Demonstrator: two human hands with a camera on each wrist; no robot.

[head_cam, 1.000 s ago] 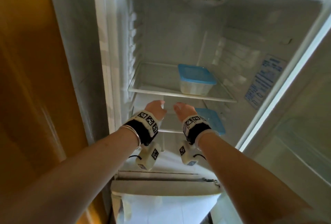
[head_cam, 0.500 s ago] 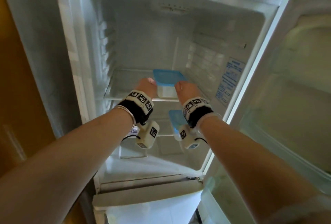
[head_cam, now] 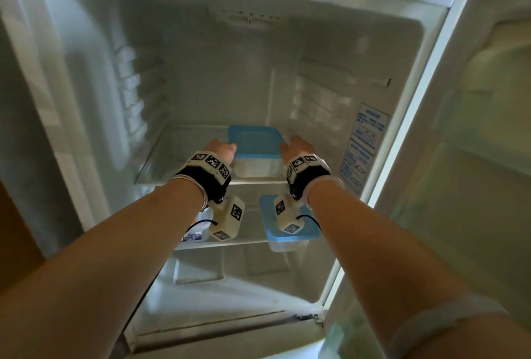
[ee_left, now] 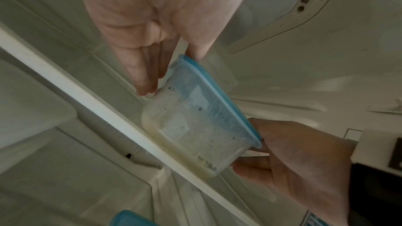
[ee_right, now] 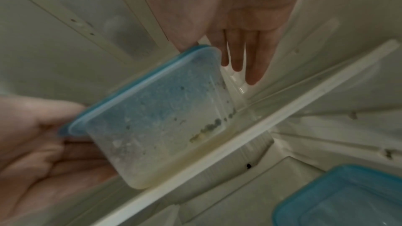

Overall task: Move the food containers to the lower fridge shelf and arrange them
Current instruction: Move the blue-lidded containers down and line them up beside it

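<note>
A clear food container with a blue lid (head_cam: 254, 143) stands on the upper glass shelf (head_cam: 184, 154) near its front edge. My left hand (head_cam: 221, 149) lies against its left side and my right hand (head_cam: 296, 146) against its right side. In the left wrist view my left hand's fingers (ee_left: 147, 75) run straight down the container (ee_left: 195, 118), with the thumb at the lid's corner. In the right wrist view my right hand's fingers (ee_right: 250, 61) are straight beside the container (ee_right: 161, 118), the thumb touching the lid. A second blue-lidded container (head_cam: 290, 226) sits on the lower shelf (head_cam: 230, 243), at the right.
A small labelled tub (head_cam: 198, 232) stands at the left of the lower shelf, partly hidden by my left wrist camera. The fridge door (head_cam: 474, 157) is swung open on the right. A drawer space lies below the lower shelf.
Both hands have risen from the lower shelf level and moved apart, ending on either side of the upper shelf's container. The head view has shifted left and up.
</note>
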